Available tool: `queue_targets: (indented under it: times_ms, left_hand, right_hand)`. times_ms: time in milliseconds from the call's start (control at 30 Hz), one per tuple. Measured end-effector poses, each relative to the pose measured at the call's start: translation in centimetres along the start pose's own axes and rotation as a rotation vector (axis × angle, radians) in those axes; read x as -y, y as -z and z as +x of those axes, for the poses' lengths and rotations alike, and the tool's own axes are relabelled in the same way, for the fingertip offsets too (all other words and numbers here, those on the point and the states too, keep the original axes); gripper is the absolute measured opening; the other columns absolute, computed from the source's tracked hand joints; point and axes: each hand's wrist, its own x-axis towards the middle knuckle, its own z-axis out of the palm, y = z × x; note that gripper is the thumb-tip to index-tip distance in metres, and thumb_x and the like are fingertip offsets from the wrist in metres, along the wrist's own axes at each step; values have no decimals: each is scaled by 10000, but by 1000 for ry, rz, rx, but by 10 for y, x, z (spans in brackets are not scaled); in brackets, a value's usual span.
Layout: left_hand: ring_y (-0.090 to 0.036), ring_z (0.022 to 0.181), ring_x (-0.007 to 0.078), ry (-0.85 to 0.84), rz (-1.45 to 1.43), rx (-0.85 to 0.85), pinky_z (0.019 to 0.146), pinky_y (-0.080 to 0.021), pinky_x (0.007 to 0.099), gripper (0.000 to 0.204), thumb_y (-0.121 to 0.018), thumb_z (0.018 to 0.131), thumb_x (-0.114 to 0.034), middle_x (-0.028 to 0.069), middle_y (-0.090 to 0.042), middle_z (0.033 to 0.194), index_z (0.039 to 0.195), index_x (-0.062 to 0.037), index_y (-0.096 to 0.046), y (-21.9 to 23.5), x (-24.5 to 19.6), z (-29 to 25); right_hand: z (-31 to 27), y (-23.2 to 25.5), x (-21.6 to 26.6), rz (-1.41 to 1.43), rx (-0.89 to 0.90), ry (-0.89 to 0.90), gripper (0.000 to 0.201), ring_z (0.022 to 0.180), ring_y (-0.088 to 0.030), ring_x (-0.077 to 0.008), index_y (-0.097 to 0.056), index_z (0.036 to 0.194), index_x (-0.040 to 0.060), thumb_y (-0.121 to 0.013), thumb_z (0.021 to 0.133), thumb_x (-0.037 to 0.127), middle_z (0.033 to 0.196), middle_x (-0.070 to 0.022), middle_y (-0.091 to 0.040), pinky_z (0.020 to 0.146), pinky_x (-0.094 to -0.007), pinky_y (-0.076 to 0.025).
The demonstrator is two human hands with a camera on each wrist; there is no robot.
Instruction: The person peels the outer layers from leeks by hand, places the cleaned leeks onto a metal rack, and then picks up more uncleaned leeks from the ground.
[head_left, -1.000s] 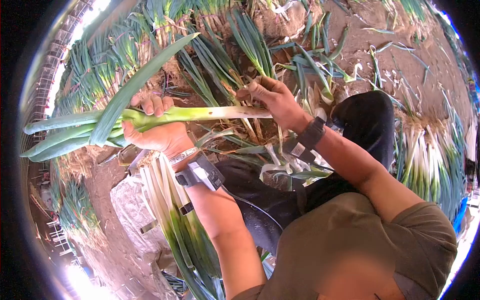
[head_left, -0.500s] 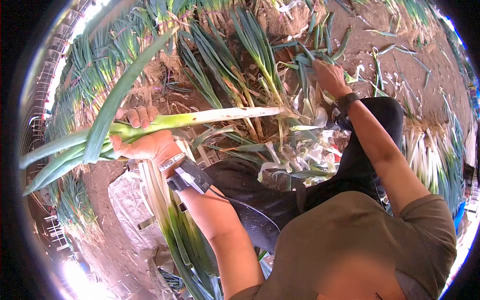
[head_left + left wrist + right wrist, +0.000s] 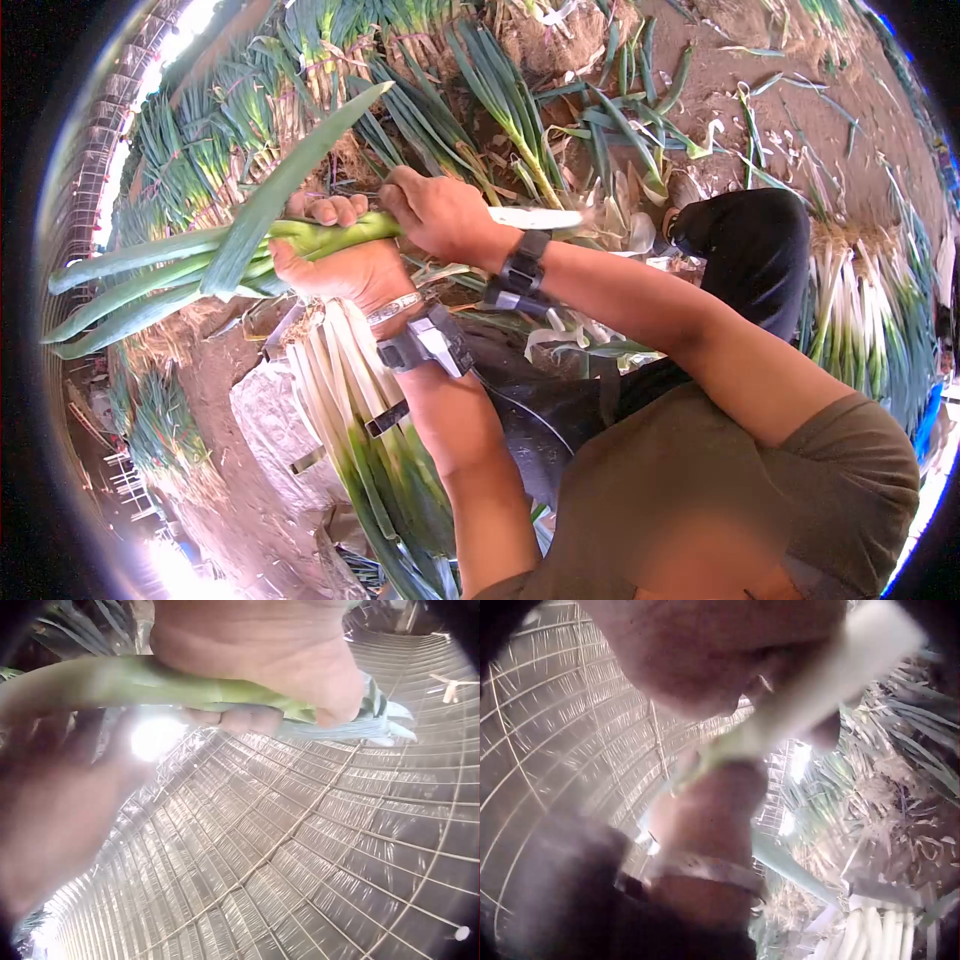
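Just beyond the white ends of our leek bundle, we hold a single leek crosswise; our left hand clasps its green part, our right hand grips its stalk, farther from the bundle.

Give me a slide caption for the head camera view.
Left hand and right hand grip one long green onion, a bundle of others beside the left forearm.

Leek, partly obscured.
Mid-stalk hidden by right hand in head view; cut by left edge in left wrist view; blurred in right wrist view, where right hand is cropped by top edge.
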Motion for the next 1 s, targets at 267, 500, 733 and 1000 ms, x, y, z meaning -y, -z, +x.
queue_targets:
  times_ms: [267, 500, 733, 1000]
  left_hand:
    - [-399, 450, 119, -2, 95, -72, 521, -332, 295, 414, -548, 759, -521, -20, -457, 552, 854, -119, -520, -7, 12, -8]
    - [-392, 490, 94, -13, 70, -3, 500, -300, 250, 413, -546, 770, -539, -34, -433, 585, 851, -138, -496, -11, 7, -2]
    - [-402, 480, 109, -34, 97, 14, 498, -302, 269, 425, -547, 768, -558, -28, -448, 588, 831, -139, -504, -7, 7, -1]
    - [-419, 482, 113, -26, 89, 12, 498, -306, 269, 446, -574, 755, -566, -22, -473, 599, 847, -133, -517, -4, 1, 0]
  right_hand:
    - [-39, 33, -100, 112, 113, -19, 268, 693, -607, -354, -517, 1010, 69, -432, 967, 320, 740, -172, -597, 622, -425, -461]
    - [-59, 58, -98, 227, 73, -54, 185, 755, -605, -207, -585, 981, 16, -497, 953, 176, 809, -106, -629, 698, -328, -476]
    - [-35, 43, -39, 318, 167, 1, 224, 756, -570, -144, -595, 1000, 9, -526, 939, 213, 810, -84, -612, 690, -300, -463]
    - [-33, 36, -53, 613, 262, -188, 229, 839, -543, -105, -595, 1011, -13, -456, 889, 123, 872, -34, -597, 758, -255, -440]
